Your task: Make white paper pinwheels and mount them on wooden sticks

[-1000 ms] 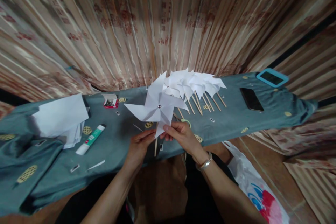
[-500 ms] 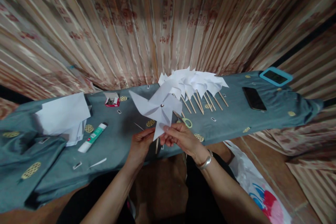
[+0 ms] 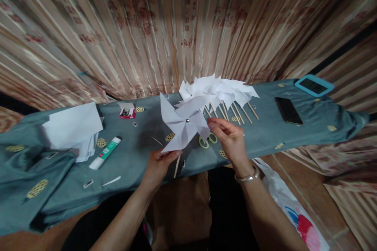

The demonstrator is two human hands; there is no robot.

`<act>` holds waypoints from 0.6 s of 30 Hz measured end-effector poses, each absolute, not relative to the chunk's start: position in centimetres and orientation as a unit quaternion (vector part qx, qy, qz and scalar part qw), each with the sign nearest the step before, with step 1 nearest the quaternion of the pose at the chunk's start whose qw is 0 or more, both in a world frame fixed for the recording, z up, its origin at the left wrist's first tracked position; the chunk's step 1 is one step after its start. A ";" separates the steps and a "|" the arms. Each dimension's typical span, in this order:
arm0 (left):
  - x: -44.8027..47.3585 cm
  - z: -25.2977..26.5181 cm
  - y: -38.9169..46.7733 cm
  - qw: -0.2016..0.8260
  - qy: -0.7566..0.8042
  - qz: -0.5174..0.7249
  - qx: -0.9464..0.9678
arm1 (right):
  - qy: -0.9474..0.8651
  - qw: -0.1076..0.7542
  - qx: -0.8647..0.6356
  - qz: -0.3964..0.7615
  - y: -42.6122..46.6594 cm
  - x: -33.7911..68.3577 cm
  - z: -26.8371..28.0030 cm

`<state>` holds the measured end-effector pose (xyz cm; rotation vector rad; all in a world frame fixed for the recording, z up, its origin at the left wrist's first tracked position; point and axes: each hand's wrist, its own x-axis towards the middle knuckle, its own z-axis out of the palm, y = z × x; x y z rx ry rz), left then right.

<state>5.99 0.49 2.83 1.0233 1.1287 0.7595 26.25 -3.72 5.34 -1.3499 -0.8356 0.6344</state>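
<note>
A white paper pinwheel (image 3: 180, 128) with a silver pin at its centre is held up over the middle of the table. Its wooden stick (image 3: 177, 166) shows below the blades. My left hand (image 3: 159, 166) is closed around it at the bottom blade, which hides part of the grip. The fingers of my right hand (image 3: 231, 139) are pinched together at the tip of the right-hand blade. Behind the pinwheel lies a row of finished white pinwheels (image 3: 220, 89) with their sticks towards me. Scissors with pale green handles (image 3: 204, 142) lie just under the held one.
On the grey-green cloth (image 3: 132, 168) at left are white paper sheets (image 3: 73, 123), a glue stick (image 3: 105, 153) and a small red box of pins (image 3: 127, 113). At right lie a black phone (image 3: 288, 110) and a blue-framed device (image 3: 314, 85). A plastic bag (image 3: 282, 196) stands below.
My right hand has moved up and right from the bottom blade to the right-hand blade. The pinwheel has turned, its blades now pointing other ways. My left hand stays below it.
</note>
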 end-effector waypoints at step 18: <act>6.0 2.7 0.7 0.649 0.503 0.349 0.452 | -0.346 0.605 -0.549 0.462 -3.6 23.3 5.4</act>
